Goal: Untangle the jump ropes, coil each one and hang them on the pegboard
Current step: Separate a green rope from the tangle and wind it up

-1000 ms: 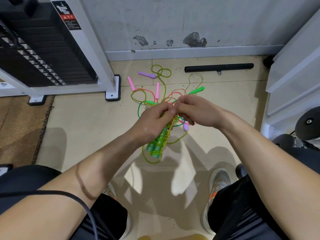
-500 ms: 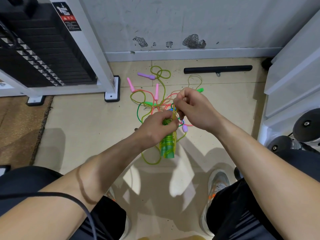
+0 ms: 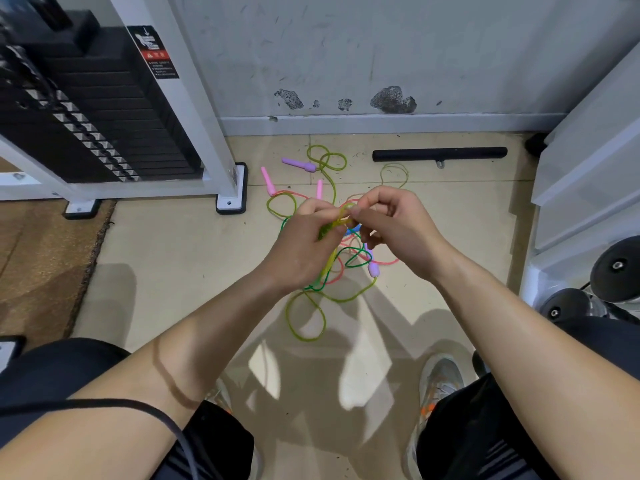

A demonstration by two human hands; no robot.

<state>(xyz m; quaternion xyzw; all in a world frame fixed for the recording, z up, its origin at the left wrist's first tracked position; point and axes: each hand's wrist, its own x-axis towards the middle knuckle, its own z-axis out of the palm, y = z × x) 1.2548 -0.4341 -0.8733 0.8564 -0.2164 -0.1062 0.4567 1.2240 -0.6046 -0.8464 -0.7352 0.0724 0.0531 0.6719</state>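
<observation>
At far left, black weight stack (image 3: pixel 86 109) in white frame. Then left hand (image 3: pixel 304 251), fingers curled, pinching yellow-green rope (image 3: pixel 341 220) above the floor (image 3: pixel 173 254). Just beside, right hand (image 3: pixel 391 226), thumb and forefinger closed on same loop. Underneath, tangle of jump ropes (image 3: pixel 353 251) on the tiles, pink handle (image 3: pixel 267 180) and purple handle (image 3: pixel 299 164) behind. Farther right, black bar (image 3: pixel 440 154) near wall.

Jump ropes (image 3: pixel 306 317) partly behind hands (image 3: pixel 301 251) (image 3: pixel 398 230), weight stack (image 3: pixel 104 109) cropped left, dumbbells (image 3: pixel 616 268) cropped right
</observation>
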